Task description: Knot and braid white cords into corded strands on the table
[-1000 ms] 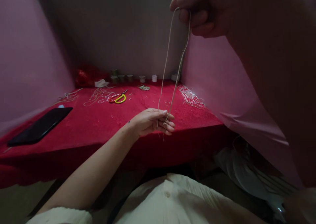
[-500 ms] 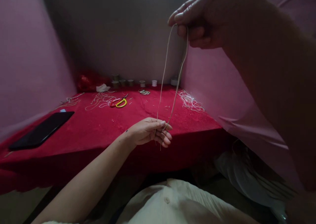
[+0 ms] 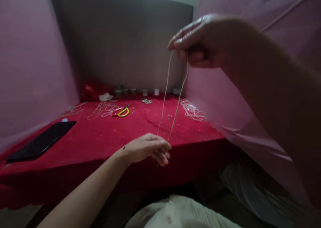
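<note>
A thin pale cord [image 3: 165, 97] stretches in long strands between my two hands. Up high on the right, my right hand [image 3: 193, 44] pinches its upper end, the strands hanging down from the fingertips. Below, in front of the table's edge, my left hand [image 3: 152, 148] has its fingers closed round the lower part of the cord. Short cord ends poke out under the left fingers. Exactly how the strands run inside each hand is hidden.
Scissors [image 3: 123, 112] with red and yellow handles lie on the red cloth [image 3: 100, 134]. A black phone-like slab [image 3: 42, 141] is at left. Loose cords [image 3: 193, 110] lie right, others [image 3: 102, 107] left. Several spools [image 3: 156, 92] line the back, beside a red plastic bag [image 3: 94, 90].
My right hand sits lower in view, and my left hand has also dropped slightly. The whole scene has shifted down a little. The cord stays held between both hands.
</note>
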Demonstrator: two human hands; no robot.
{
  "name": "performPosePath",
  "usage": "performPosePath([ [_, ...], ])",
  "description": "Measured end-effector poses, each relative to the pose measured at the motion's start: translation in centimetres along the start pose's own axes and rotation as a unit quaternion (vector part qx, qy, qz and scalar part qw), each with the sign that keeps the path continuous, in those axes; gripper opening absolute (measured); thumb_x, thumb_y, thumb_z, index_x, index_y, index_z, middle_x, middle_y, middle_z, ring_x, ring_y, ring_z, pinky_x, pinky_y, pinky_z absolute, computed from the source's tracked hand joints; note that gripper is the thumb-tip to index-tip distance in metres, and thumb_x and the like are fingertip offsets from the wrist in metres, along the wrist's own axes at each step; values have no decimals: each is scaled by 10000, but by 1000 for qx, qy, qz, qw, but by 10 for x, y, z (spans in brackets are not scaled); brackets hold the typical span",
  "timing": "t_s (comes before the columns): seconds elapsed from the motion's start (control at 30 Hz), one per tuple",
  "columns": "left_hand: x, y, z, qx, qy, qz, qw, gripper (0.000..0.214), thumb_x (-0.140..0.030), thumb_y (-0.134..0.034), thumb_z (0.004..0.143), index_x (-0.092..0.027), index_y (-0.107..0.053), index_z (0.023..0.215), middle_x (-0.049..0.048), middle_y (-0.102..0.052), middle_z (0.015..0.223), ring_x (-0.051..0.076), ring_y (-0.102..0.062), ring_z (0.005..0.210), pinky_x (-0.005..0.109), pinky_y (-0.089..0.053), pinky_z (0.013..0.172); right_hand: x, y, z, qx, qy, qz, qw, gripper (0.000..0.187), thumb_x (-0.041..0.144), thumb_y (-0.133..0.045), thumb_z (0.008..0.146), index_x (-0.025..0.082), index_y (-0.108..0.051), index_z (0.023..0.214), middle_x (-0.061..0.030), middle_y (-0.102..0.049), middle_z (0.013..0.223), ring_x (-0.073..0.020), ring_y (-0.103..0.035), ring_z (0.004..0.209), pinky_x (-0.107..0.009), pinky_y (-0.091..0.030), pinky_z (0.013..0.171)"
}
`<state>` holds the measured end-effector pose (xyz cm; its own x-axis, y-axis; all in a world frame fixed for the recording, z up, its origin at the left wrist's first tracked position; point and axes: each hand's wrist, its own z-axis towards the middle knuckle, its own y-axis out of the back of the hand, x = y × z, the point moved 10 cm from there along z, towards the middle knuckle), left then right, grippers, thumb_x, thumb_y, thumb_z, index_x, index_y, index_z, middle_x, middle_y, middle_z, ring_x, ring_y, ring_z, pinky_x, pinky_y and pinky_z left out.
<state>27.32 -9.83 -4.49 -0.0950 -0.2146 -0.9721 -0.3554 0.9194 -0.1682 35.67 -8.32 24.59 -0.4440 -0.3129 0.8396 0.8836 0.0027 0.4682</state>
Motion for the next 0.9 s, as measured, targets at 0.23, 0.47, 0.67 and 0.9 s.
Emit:
performPosePath([
  [0.23,-39,-8,-59,2,-53,466,883,354,-305,-696,711,-232,-683,1057,77,-684,1008,213,-626,906,265,-479,784,-27,-37,-27,105,-75,73,989,116,58,-532,761,108,-607,833,-10,-577,506,-38,-342,286,-124,-205,239],
  [0.47,-132,15,-67,-202,-175,187,945,331,-241,-619,767,-151,-590,1084,93,-653,985,131,-626,588,202,-472,435,-68,-67,-23,149,-100,117,977,223,150,-688,704,126,-646,922,-11,-585,531,-35,-366,312,-146,-239,243],
  [0.67,-134,11,-16,-117,-162,14,980,226,-208,-592,796,-107,-591,999,96,-653,882,173,-661,599,256,-541,448,-94,-76,-9,170,-110,120,972,238,201,-697,720,139,-639,942,-13,-598,560,-40,-384,322,-157,-237,259],
  [0.9,-138,58,-2,-202,-153,121,960,154,-252,-638,767,-100,-636,797,36,-611,617,137,-591,455,231,-495,377,-136,-77,21,173,-142,168,960,263,209,-654,757,148,-608,1008,-3,-593,572,-32,-368,330,-151,-244,295],
])
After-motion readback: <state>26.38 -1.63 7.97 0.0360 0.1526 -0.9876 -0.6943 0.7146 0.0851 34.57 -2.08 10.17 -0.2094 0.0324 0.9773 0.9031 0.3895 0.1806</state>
